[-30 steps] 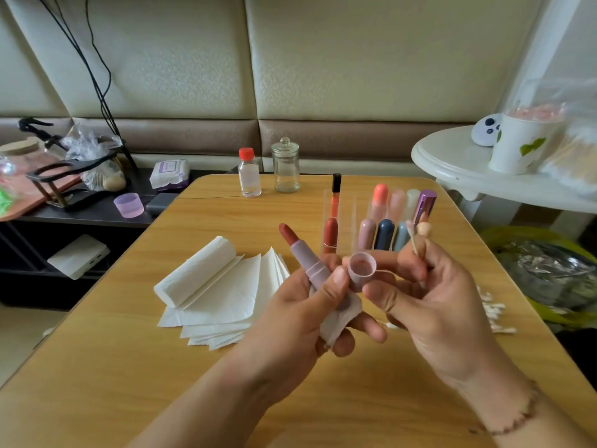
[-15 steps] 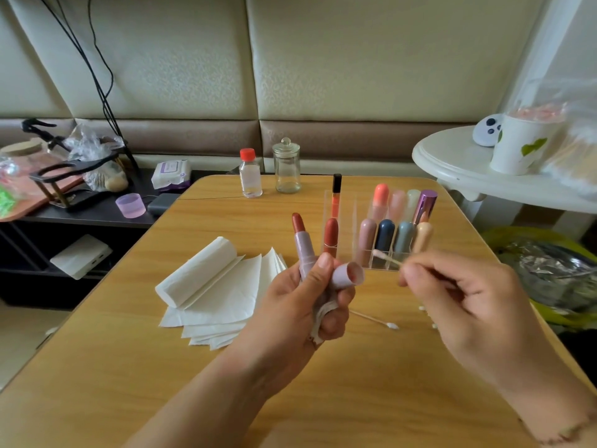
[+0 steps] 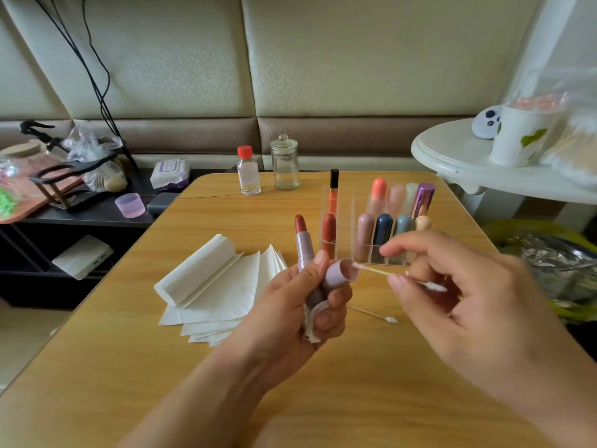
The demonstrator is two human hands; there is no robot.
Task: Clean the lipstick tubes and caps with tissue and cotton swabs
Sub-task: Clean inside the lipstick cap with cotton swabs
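Note:
My left hand (image 3: 302, 305) grips a lilac lipstick tube (image 3: 303, 245) with its red stick up, the lilac cap (image 3: 340, 273) lying on its side with its mouth to the right, and a crumpled tissue (image 3: 310, 320) under the fingers. My right hand (image 3: 458, 295) pinches a cotton swab (image 3: 381, 271); its left tip sits at the cap's mouth. A second swab (image 3: 374, 315) lies on the wooden table (image 3: 129, 367) below the hands.
A stack of tissues (image 3: 219, 286) lies left of my hands. Behind them a clear organiser (image 3: 381, 257) holds several lipsticks. A red-capped bottle (image 3: 248, 171) and a glass jar (image 3: 285, 166) stand at the table's far edge. A white side table (image 3: 452, 160) stands at right.
My right hand passed the cap to my left hand, drew back to the right with the swab, then brought its tip to the cap's mouth. The tube now stands more upright.

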